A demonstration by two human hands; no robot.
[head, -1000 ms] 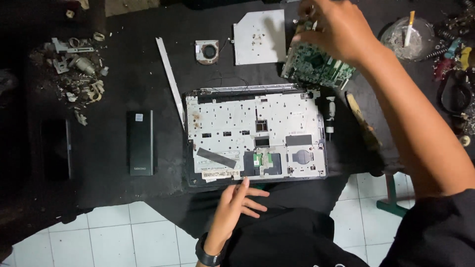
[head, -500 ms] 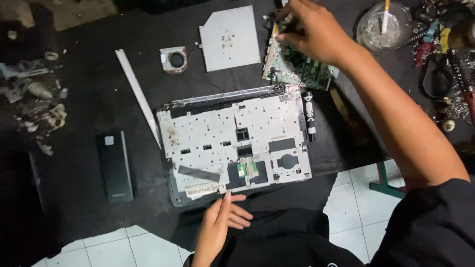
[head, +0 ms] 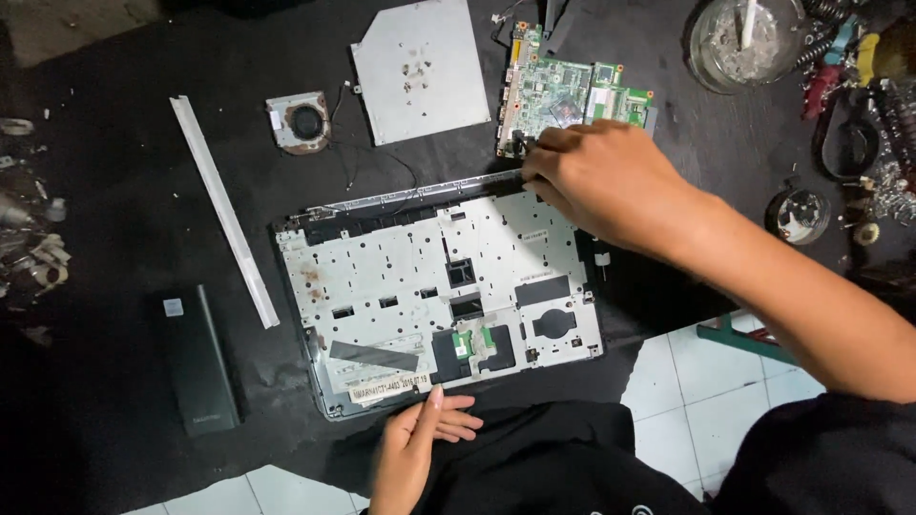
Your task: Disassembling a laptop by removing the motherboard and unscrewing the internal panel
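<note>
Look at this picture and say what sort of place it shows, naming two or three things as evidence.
Probably an informal electronics repair spot, set on a black mat over white floor tiles. Evidence: an opened laptop chassis, a green circuit board by the right hand, and a loose cooling fan.

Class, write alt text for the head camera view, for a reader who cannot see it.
A person's right hand touches the far edge of an opened laptop base on a black mat, beside a green circuit board. The left hand rests at the base's near edge. A fan, grey metal plate, white strip and dark battery pack lie around.
</note>
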